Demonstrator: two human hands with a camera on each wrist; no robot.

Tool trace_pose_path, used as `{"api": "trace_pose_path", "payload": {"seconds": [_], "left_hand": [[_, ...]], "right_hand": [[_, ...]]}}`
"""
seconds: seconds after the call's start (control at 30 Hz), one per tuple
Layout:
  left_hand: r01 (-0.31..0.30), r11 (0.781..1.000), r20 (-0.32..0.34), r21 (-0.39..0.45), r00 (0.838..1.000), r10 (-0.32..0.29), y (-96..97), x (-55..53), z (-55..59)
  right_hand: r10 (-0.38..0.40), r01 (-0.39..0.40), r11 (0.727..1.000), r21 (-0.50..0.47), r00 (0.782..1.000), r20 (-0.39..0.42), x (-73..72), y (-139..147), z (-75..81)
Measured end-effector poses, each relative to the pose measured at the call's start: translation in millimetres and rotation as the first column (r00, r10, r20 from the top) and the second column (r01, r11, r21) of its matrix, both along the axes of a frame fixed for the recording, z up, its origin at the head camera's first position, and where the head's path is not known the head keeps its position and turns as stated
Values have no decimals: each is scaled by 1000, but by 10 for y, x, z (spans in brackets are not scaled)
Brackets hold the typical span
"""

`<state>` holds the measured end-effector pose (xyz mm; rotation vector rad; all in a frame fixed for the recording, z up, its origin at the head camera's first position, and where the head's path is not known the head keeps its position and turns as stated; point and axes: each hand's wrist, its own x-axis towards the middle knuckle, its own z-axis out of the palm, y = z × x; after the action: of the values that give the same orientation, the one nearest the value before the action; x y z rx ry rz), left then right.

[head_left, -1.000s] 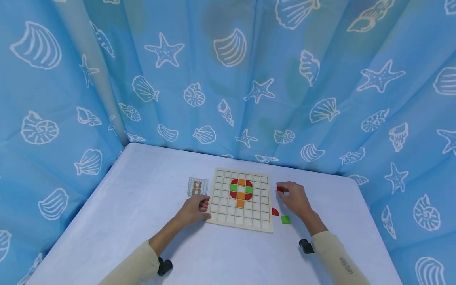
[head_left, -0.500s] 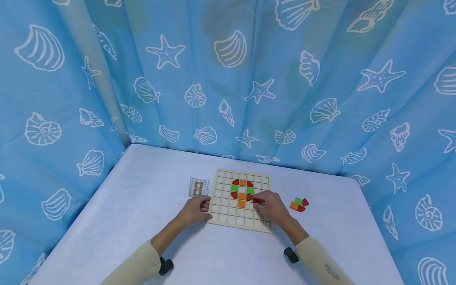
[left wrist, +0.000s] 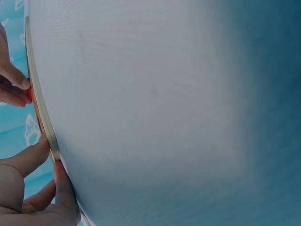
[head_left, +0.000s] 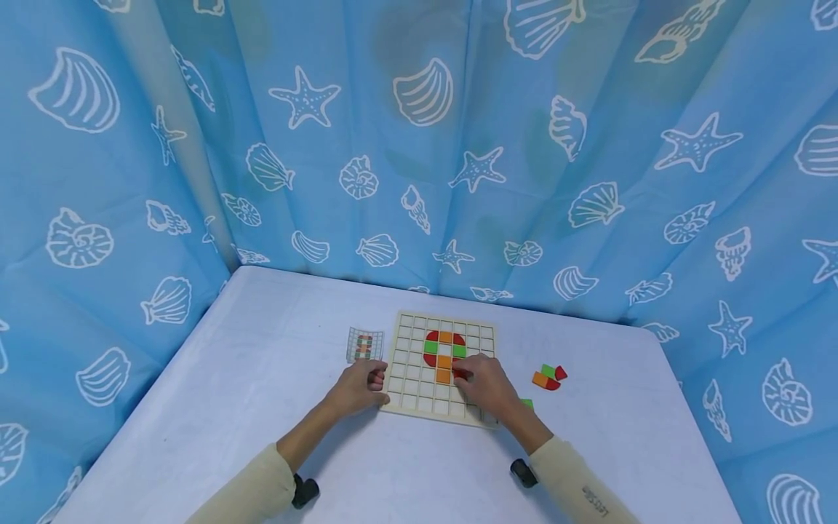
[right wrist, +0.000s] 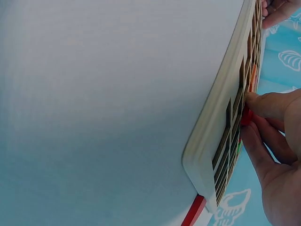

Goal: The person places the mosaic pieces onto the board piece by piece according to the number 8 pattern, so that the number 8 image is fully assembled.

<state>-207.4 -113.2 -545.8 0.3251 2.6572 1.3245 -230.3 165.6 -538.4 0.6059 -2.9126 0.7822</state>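
Observation:
A pale wooden grid board (head_left: 412,400) lies on the white table. Red, green and orange tiles sit in its cells as a rounded ring with an orange stem below. At the board's left edge my left hand (head_left: 356,386) pinches the rim between thumb and fingers, seen also in the left wrist view. Over the board, just right of the orange stem, my right hand (head_left: 487,386) holds a red tile (right wrist: 246,115) between thumb and fingertips. That tile is close against the grid, partly covered by the fingers.
Left of the board is a small pattern card (head_left: 364,345), its lower part behind the left hand. A cluster of orange, green and red tiles (head_left: 548,377) lies to the right. A green tile (head_left: 527,403) shows beside the right wrist. Blue shell-print curtain (head_left: 419,182) surrounds the table.
My right hand has moved left from beside the board to over the grid, carrying the red tile, then slightly further toward the orange stem. My left hand stays at the board's edge.

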Motion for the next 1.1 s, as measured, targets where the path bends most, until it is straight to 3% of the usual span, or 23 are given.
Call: {"api": "trace_pose_path", "payload": {"seconds": [0.67, 1.1], "left_hand": [[8, 1000, 3, 12, 1000, -8, 14, 4, 13], [-1, 1000, 8, 14, 1000, 1, 1, -7, -24]], "right_hand": [[-28, 31, 998, -53, 998, 60, 41, -33, 37], [-8, 23, 986, -163, 996, 91, 48, 53, -5]]}}
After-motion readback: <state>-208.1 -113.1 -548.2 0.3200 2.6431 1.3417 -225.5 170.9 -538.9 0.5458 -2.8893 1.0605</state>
